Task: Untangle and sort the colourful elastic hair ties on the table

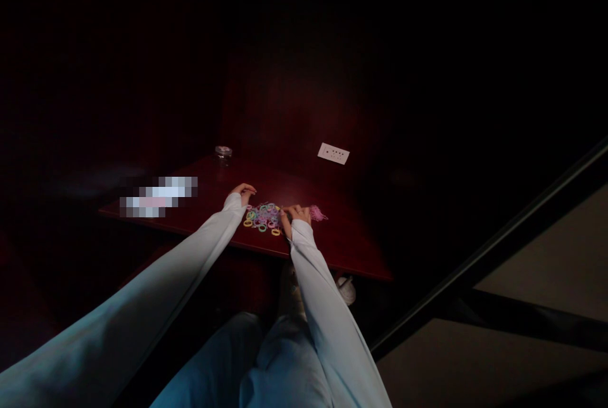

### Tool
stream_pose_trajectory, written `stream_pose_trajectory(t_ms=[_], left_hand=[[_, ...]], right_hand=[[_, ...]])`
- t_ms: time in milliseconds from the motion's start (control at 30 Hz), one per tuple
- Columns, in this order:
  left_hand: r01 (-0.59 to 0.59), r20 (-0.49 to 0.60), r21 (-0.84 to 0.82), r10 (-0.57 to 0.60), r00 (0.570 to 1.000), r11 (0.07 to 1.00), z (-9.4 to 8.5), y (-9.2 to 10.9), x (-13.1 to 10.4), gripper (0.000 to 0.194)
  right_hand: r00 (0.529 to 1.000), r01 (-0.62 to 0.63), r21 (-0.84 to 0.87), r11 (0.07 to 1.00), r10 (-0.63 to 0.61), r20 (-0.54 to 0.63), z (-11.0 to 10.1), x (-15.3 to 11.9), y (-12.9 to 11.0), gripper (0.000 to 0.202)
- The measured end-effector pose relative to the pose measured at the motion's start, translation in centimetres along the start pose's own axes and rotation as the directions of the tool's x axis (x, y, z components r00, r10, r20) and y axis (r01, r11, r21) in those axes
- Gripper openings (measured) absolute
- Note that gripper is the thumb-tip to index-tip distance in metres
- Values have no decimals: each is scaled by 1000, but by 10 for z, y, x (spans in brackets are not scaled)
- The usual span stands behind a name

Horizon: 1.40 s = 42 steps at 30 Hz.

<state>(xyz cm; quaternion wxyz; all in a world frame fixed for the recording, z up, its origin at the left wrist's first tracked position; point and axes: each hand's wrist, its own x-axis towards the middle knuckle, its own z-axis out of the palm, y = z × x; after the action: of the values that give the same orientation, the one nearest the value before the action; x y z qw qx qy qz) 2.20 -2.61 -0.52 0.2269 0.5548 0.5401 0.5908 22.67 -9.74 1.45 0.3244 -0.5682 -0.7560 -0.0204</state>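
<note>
A pile of small elastic hair ties point(263, 215) in yellow, green, pink and purple lies spread on a dark red table point(304, 256). At the pile's upper left is my left hand point(244, 191), its fingers loosely bent to the right and apart, with nothing visible in them. My right hand point(297, 213) rests over the pile's right side, fingers spread and pointing down; its fingertips are partly hidden. Just right of it lies a bunch of thin pink bands point(318, 213), partly covered by the hand.
A clear lidded jar point(223, 155) stands at the table's back left. A blurred-out pale item point(159, 196) lies on the left side. The back panel carries a white socket plate point(333, 153). My legs point(280, 363) are below the table's front edge.
</note>
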Motion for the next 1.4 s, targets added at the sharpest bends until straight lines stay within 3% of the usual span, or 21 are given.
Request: stream_pose_trajectory(t_ms=[100,200,333,500,633,800,1000,1200,1400], left_hand=[[-14,52,-66,18,999,998,-4,-7,6,21],[-160,182,147,132,974,976,-11,-11,6,24],[-253,292,419,134,947,872,-18,-10,1,21],[-288,308,419,164,937,861,-15,-8,-3,12],[-255,300,404,136,944,879,-9,-8,-5,8],[-238,284,406,126,951,882,-7,-7,-5,11],[-199,247,353,113,962,914,-10,-11,3,35],[-218,215,259,164,963,941,-6,-17,7,35],[-173,158,338,125,979,925,0,-17,4,32]], right_hand=[[1000,4,10,1000,-4,1,-1,-1,-1,22],[999,-4,34,999,5,-42,-1,-1,1,23],[993,-84,130,988,94,-71,2,5,10,24],[952,-220,387,896,283,-114,6,15,26,35],[938,-259,504,824,339,-73,4,16,29,44],[936,-272,499,823,346,-61,-1,12,23,47],[949,-210,433,877,289,-124,-3,9,19,47],[957,-196,404,893,264,-119,-3,9,20,44],[961,-204,399,894,261,-93,-4,9,21,46]])
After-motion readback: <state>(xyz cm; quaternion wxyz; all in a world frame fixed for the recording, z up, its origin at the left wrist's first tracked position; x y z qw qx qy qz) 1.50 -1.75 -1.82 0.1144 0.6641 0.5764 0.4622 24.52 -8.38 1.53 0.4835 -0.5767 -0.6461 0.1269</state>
